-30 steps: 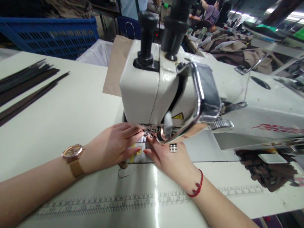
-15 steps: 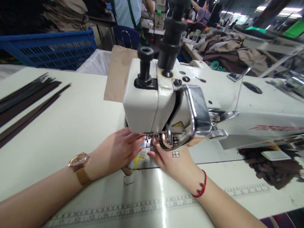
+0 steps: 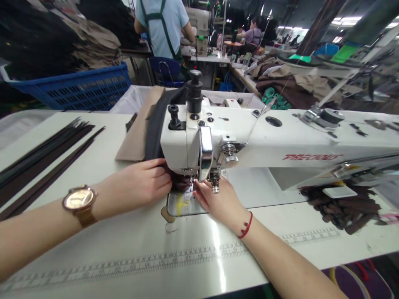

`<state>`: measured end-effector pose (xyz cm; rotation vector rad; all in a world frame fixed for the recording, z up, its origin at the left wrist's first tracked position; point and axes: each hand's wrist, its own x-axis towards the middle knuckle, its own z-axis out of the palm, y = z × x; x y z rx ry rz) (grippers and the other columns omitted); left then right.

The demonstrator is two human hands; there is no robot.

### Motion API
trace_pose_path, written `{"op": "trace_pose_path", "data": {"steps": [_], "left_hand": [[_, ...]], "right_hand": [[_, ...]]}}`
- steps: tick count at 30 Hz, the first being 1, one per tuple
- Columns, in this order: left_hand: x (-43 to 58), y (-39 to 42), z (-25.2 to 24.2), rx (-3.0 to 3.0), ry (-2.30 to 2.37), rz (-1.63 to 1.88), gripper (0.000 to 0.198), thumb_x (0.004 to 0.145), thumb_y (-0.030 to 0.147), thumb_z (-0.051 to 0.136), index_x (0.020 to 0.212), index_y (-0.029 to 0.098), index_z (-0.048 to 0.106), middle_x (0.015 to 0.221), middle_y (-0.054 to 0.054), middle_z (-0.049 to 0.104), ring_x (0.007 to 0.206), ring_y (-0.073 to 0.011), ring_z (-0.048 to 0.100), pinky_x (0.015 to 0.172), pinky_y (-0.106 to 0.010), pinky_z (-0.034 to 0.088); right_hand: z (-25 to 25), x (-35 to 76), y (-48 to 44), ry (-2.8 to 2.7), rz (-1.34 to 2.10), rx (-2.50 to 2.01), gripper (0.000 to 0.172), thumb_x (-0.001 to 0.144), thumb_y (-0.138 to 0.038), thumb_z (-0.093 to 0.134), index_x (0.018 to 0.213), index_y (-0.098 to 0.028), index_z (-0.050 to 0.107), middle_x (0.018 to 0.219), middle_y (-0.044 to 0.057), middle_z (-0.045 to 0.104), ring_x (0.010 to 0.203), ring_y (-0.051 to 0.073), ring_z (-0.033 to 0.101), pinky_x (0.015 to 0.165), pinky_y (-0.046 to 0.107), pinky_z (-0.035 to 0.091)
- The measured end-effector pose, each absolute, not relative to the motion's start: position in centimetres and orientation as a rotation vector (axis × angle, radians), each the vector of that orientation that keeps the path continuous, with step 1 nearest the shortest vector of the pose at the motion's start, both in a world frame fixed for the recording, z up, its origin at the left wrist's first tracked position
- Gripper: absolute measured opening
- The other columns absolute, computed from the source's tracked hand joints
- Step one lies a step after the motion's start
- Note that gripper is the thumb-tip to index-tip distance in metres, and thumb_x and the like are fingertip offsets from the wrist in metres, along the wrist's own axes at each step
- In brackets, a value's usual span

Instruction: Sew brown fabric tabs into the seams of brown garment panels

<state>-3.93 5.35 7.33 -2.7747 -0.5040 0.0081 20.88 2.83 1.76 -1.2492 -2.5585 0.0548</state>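
Treat dark fabric (image 3: 153,139), just beyond the curled left hand (image 3: 145,182), as probably soft and light, gripping near its edge, with pinch indiscernible at that hand and the extended right hand (image 3: 222,202).

Round gold-rimmed watch (image 3: 80,199), brown strap (image 3: 85,217), left wrist; red cord bracelet (image 3: 247,226), right wrist.
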Motion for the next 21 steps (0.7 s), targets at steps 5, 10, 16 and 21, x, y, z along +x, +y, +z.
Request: {"op": "trace_pose_path", "data": {"steps": [5,10,16,21], "left_hand": [[-1.6,1.3,4.8,-2.743,-0.569,-0.117,0.027,0.092,0.006,0.040,0.105,0.012,0.063,0.087,-0.007,0.069,0.072,-0.0189,0.060,0.066,-0.035,0.052],[-0.9,0.9,1.7,-2.800,-0.809,-0.438,0.030,0.093,0.011,0.043,0.119,0.016,0.059,0.120,-0.011,0.064,0.108,-0.0243,0.059,0.093,-0.048,0.049],[-1.9,1.7,0.7,-2.982,-0.920,-0.660,0.041,0.091,0.019,0.050,0.132,0.017,0.050,0.125,-0.012,0.061,0.117,-0.0224,0.057,0.100,-0.045,0.048],[-2.8,3.1,1.0,-3.082,-0.778,-0.608,0.046,0.090,0.015,0.047,0.135,0.020,0.048,0.130,-0.012,0.059,0.118,-0.0220,0.057,0.100,-0.044,0.049]], "right_hand": [[1.7,21.2,2.6,-2.531,0.052,-1.152,0.026,0.096,-0.023,0.043,0.104,-0.014,0.067,0.089,0.011,0.063,0.087,0.022,0.054,0.078,0.036,0.040],[1.5,21.5,2.1,-2.587,0.059,-1.032,0.024,0.094,-0.022,0.046,0.104,-0.017,0.067,0.093,0.010,0.061,0.084,0.021,0.051,0.076,0.036,0.039],[1.6,21.4,1.8,-2.594,0.067,-1.023,0.025,0.093,-0.023,0.044,0.093,-0.016,0.069,0.085,0.008,0.061,0.078,0.019,0.050,0.073,0.035,0.037],[1.6,21.4,1.8,-2.616,0.034,-0.968,0.028,0.095,-0.026,0.042,0.096,-0.016,0.068,0.084,0.007,0.063,0.079,0.020,0.053,0.072,0.034,0.036]]}}
